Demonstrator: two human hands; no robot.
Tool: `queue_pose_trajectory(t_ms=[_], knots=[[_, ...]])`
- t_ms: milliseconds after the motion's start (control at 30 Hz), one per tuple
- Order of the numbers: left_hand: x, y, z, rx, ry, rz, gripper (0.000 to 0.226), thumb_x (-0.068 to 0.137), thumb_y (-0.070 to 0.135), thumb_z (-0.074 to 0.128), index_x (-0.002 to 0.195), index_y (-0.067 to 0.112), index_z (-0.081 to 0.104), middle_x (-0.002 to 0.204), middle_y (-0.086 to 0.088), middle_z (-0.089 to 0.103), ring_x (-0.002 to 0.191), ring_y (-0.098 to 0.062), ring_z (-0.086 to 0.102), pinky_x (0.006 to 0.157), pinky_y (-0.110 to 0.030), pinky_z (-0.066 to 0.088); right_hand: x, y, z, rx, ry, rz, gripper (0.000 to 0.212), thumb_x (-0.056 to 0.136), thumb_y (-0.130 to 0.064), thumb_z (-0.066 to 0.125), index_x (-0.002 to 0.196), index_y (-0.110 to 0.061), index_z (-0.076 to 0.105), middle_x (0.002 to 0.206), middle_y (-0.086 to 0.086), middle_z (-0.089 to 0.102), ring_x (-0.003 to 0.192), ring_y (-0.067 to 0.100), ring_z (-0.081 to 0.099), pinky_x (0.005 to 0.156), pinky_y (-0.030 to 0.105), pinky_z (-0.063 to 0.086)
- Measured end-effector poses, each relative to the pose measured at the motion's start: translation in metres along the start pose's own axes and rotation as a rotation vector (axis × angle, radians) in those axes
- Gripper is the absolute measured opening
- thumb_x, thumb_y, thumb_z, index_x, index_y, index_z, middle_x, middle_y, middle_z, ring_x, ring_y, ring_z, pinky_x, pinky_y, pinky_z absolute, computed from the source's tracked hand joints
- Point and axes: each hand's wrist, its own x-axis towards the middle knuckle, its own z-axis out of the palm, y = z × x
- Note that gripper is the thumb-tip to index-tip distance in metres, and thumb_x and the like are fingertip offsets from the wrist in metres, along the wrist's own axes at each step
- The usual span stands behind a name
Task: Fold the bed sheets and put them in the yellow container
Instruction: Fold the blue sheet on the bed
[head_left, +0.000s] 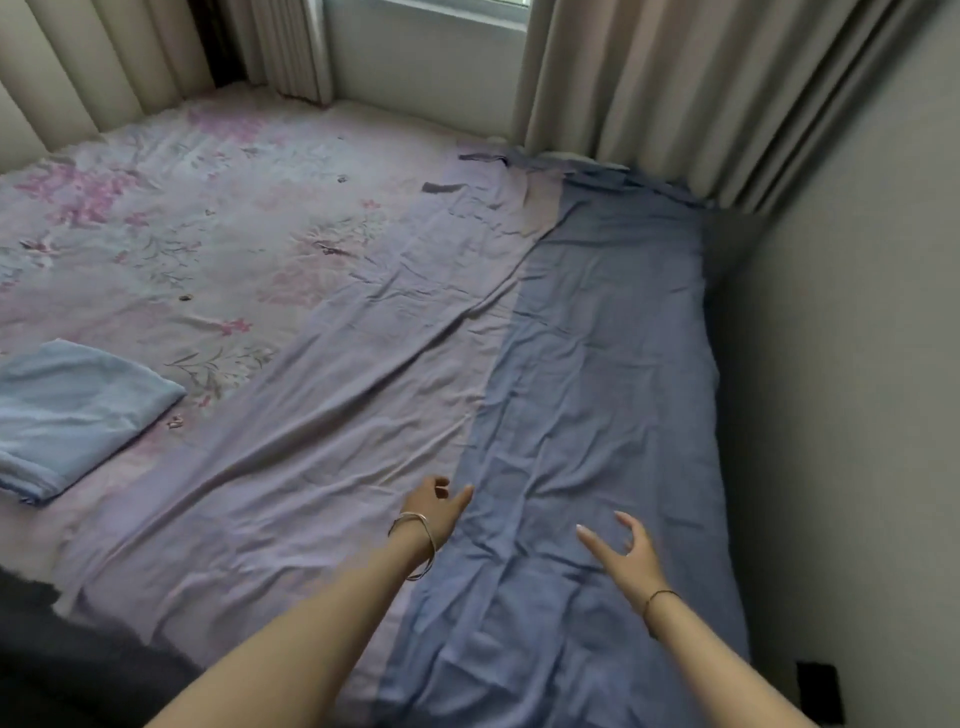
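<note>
A lilac-and-blue bed sheet (597, 364) lies spread lengthwise along the right side of the bed (156, 234), reaching the far curtain (623, 78); the left hand (436, 506) is over the line where its two colours meet, fingers loosely spread, holding nothing; the right hand (623, 551) is open above the blue half, gripping nothing; a folded light-blue sheet (72, 405) rests at the left.
</note>
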Motion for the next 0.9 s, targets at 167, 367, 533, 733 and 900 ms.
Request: queue_pose_trajectory(t_ms=[167,367,533,733,900], knots=[[-0.036,-0.024,0.084,0.123,-0.157,0.003,0.055,0.089,0.04,0.058,0.13,0.005,0.044,0.129,-0.012,0.053,0.115,-0.026,0.053,0.098,-0.036,0.042,-0.048,0.107,-0.056,0.115,0.103,0.177,0.078,0.077,-0.038,0.074,0.142,-0.017,0.034,0.147,0.008,0.034,0.132,0.029,0.037,0.104,0.04,0.037],[-0.07,-0.08,0.157,0.251,-0.314,-0.011,0.061,0.09,0.045,0.054,0.134,0.006,0.041,0.137,-0.01,0.047,0.123,-0.026,0.048,0.103,-0.034,0.038,-0.101,0.22,-0.071,0.2,0.241,0.325,0.079,0.079,-0.038,0.072,0.144,-0.016,0.031,0.151,0.008,0.029,0.136,0.03,0.032,0.107,0.044,0.034],[-0.098,-0.128,0.214,0.334,-0.428,0.006,0.066,0.089,0.05,0.052,0.139,0.009,0.038,0.142,-0.008,0.044,0.128,-0.025,0.045,0.107,-0.034,0.035,-0.132,0.293,-0.077,0.286,0.308,0.381,0.091,0.07,-0.048,0.076,0.143,-0.017,0.032,0.149,0.005,0.034,0.134,0.027,0.037,0.108,0.044,0.036],[-0.119,-0.152,0.284,0.438,-0.518,0.098,0.056,0.099,0.049,0.024,0.148,0.021,0.024,0.154,0.0,0.025,0.143,-0.02,0.021,0.116,-0.032,0.014,-0.135,0.362,-0.098,0.364,0.321,0.399,0.086,0.076,-0.044,0.072,0.145,-0.017,0.028,0.148,0.006,0.036,0.133,0.025,0.037,0.102,0.035,0.035],[-0.128,-0.177,0.337,0.852,-0.529,0.172,0.06,0.091,0.065,0.02,0.145,0.047,0.001,0.155,0.005,-0.021,0.142,-0.033,-0.021,0.115,-0.055,-0.005,-0.122,0.405,-0.114,0.443,0.287,0.38,0.084,0.084,-0.039,0.067,0.149,-0.016,0.019,0.153,0.005,0.026,0.137,0.022,0.033,0.093,0.026,0.032]])
